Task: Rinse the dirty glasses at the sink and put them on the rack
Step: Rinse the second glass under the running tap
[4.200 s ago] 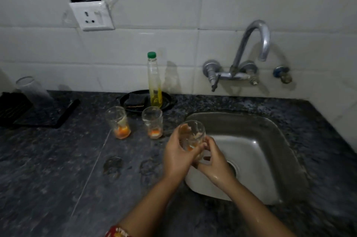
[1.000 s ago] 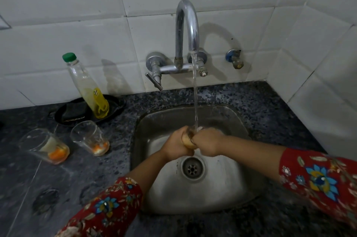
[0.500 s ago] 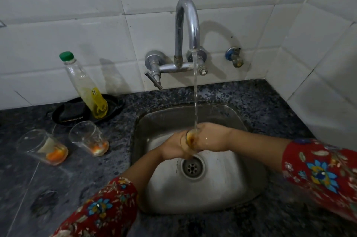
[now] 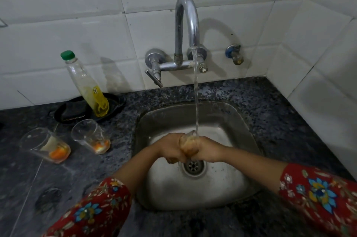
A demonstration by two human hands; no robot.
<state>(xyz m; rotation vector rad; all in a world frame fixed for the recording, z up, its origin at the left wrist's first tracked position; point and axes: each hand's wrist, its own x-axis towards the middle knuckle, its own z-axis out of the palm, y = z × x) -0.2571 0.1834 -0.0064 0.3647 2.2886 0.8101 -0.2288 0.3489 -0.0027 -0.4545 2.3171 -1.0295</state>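
Note:
A small glass [image 4: 187,145] with brownish water in it is held over the steel sink [image 4: 239,124], under the stream from the curved tap [image 4: 186,22]. My left hand [image 4: 170,148] grips it from the left and my right hand [image 4: 207,149] from the right; the water hits its rim. Two more dirty glasses stand on the dark counter to the left of the sink: the nearer glass [image 4: 91,136] and a far-left glass [image 4: 47,145], both with orange residue at the bottom. The rack is out of sight.
A clear bottle with a green cap [image 4: 85,84] holding yellow liquid stands in a black dish [image 4: 117,104] behind the glasses. The sink drain [image 4: 194,166] lies just below my hands. White tiled walls close the back and right. A small valve [image 4: 234,55] sticks out right of the tap.
Over four seconds the glass went from above the counter edge to under the running tap. In the last second both hands shifted slightly while turning it in the stream.

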